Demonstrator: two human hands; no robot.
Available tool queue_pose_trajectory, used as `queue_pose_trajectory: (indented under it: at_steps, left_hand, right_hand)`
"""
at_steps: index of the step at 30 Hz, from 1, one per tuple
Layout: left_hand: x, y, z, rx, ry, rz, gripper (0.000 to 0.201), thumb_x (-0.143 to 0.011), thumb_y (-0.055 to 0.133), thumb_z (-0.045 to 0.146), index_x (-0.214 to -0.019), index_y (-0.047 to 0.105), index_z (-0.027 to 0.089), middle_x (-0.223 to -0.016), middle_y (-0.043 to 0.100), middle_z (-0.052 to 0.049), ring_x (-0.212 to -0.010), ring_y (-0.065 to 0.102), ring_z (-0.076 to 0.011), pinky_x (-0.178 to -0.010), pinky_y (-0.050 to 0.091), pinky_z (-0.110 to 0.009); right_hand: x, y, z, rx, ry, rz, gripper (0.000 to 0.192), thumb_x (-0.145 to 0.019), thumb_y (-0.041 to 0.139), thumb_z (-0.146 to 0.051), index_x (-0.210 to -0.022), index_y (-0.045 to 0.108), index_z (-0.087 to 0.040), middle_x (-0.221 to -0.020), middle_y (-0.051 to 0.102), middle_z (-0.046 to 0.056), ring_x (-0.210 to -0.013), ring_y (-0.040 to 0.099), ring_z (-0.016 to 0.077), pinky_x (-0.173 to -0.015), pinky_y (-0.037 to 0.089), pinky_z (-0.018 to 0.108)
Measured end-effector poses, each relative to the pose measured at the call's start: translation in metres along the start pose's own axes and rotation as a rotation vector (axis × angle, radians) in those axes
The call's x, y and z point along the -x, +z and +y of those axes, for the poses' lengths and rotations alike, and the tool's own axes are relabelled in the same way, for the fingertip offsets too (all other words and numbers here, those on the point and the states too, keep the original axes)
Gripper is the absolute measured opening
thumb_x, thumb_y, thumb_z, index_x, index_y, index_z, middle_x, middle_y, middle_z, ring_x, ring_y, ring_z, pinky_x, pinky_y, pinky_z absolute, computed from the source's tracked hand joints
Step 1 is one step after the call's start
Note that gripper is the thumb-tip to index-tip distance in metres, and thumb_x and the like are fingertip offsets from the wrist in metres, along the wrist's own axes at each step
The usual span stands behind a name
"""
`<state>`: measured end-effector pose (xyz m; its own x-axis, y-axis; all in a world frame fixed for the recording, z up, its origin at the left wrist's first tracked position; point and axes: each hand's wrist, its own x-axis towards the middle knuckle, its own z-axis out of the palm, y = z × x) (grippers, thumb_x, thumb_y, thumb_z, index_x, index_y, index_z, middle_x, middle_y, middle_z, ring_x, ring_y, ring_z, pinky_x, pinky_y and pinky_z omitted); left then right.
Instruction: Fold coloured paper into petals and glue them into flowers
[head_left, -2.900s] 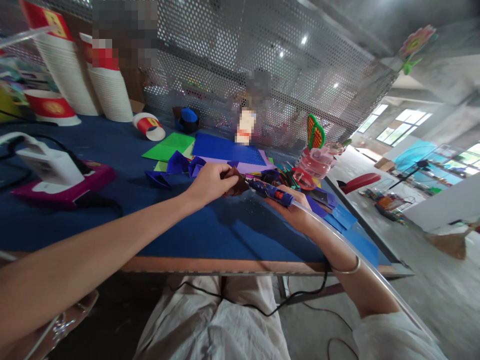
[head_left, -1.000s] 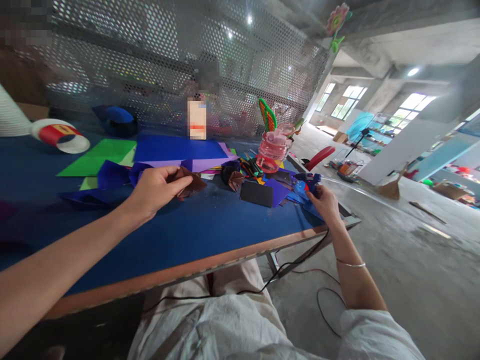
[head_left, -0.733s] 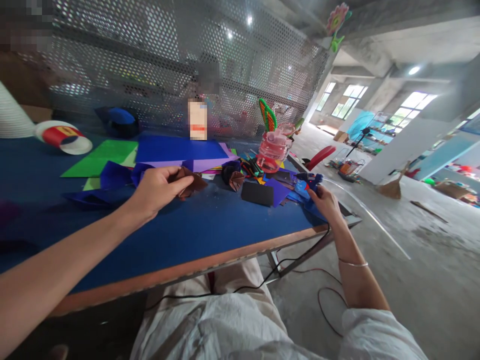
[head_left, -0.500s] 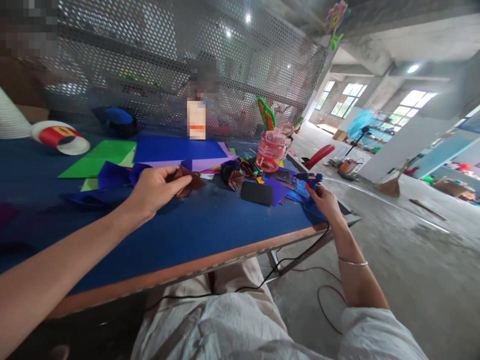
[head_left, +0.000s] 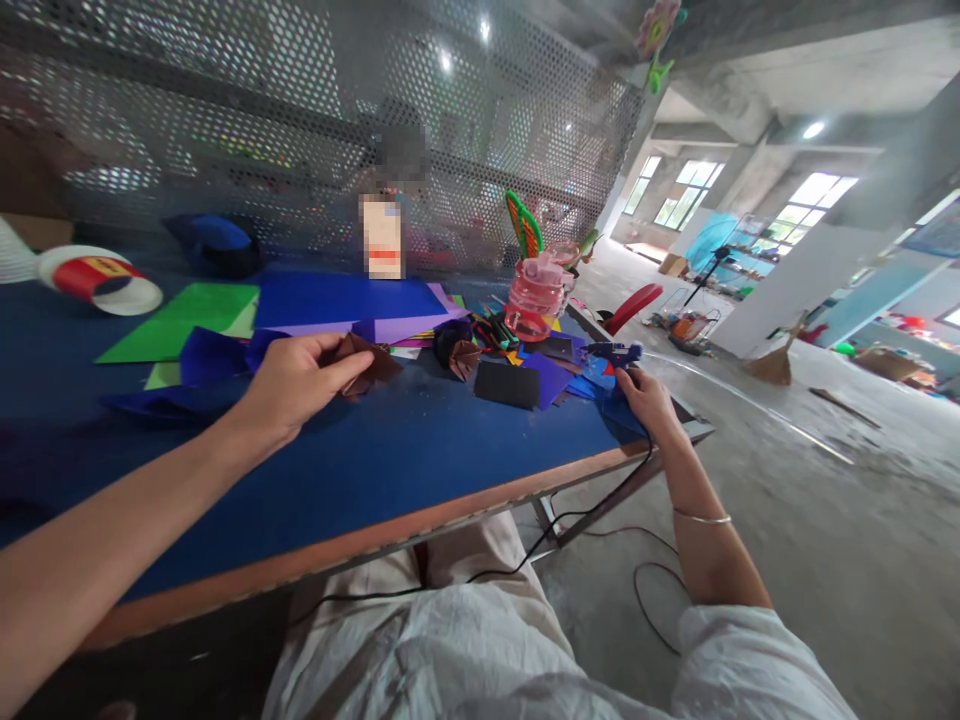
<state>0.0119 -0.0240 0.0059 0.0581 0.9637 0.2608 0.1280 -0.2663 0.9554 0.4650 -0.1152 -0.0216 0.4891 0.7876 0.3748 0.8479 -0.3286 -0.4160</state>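
Head camera, looking down across a blue-topped table (head_left: 420, 460) backed by a perforated metal screen (head_left: 300, 110). The person's left hand (head_left: 289, 380) reaches in from the lower left, with thumb and fingers pinched together on a folded brown paper piece (head_left: 366, 362), lifted just off the tabletop near the middle, seemingly so its folds stay pressed in shape. The right hand (head_left: 645, 398) rests at the table's right edge, fingers closed around the handle of a blue glue gun (head_left: 611, 355), whose nozzle points left over scattered paper; it sits low there, apparently being parked clear of the folded piece. A black cord (head_left: 540, 540) runs from that hand down under the table and across the person's pale clothing. Between the hands lie a black rectangular pad (head_left: 506, 383), a second small brown folded piece (head_left: 463, 357), and loose blue and purple offcuts. Further back, flat sheets of green paper (head_left: 187, 320) and blue paper (head_left: 345, 298) are spread out, and a clear pink jar (head_left: 532, 300) stands beside them. A red-and-white paper cup (head_left: 101, 283) lies on its side at far left. A blurred figure sits behind the screen.
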Motion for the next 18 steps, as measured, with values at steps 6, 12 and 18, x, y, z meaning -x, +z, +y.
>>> queue_pose_trajectory:
  at_steps: [6,12,18]
  left_hand:
    - [0.0,0.001,0.002,0.027,-0.062,0.006,0.02,-0.056,0.073,0.033,-0.062,0.064,0.016,-0.048,0.054,0.006,-0.046,0.048,-0.0079,-0.047,0.038,-0.02]
    - [0.001,0.001,0.005,0.021,-0.083,0.01,0.016,-0.06,0.073,0.028,-0.063,0.063,0.016,-0.048,0.053,0.006,-0.047,0.048,-0.0082,-0.048,0.038,-0.021]
    - [0.002,0.001,0.004,0.039,-0.092,0.01,0.018,-0.059,0.074,0.028,-0.068,0.067,0.015,-0.052,0.057,0.004,-0.049,0.05,-0.0099,-0.05,0.041,-0.022]
  right_hand:
    - [0.009,0.002,-0.006,-0.044,-0.103,0.022,0.061,-0.086,0.043,-0.074,-0.086,0.069,-0.019,-0.067,0.061,0.004,-0.064,0.05,0.0185,-0.062,0.035,0.03]
    - [0.011,0.002,-0.011,-0.041,-0.111,0.005,0.065,-0.082,0.041,-0.08,-0.084,0.066,-0.02,-0.066,0.059,0.004,-0.062,0.046,0.018,-0.061,0.034,0.031]
    - [0.009,0.001,-0.007,-0.058,-0.093,-0.004,0.067,-0.082,0.04,-0.084,-0.073,0.062,-0.02,-0.058,0.05,0.001,-0.06,0.043,0.0165,-0.058,0.032,0.03]
